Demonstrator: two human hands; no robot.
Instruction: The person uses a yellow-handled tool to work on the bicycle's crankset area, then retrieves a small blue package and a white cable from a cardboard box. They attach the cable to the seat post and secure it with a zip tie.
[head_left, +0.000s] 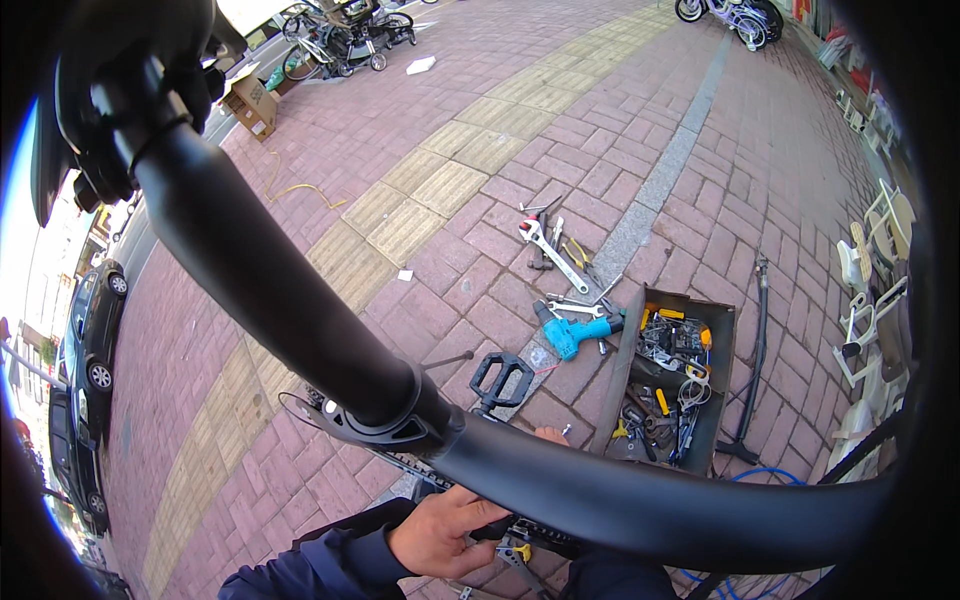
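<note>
A black bicycle frame tube (600,490) crosses close in front of me, joined to another thick black tube (270,260) rising to the upper left. My left hand (447,532), in a navy sleeve, reaches beneath the lower tube. Its fingers are curled against dark bicycle parts, and the tube hides their tips. Beside it sits a grey metal part with a yellow piece (522,553). Just beyond the tube shows a bit of my right hand (549,435); the rest is hidden. A black pedal (502,382) sticks out past the tube joint.
An open metal toolbox (727,385) full of tools stands on the brick paving. Left of it lie a teal power drill (570,332), an adjustable wrench (553,255) and several hand tools. A floor pump (757,350) lies to the right. White chairs (870,300) line the right side.
</note>
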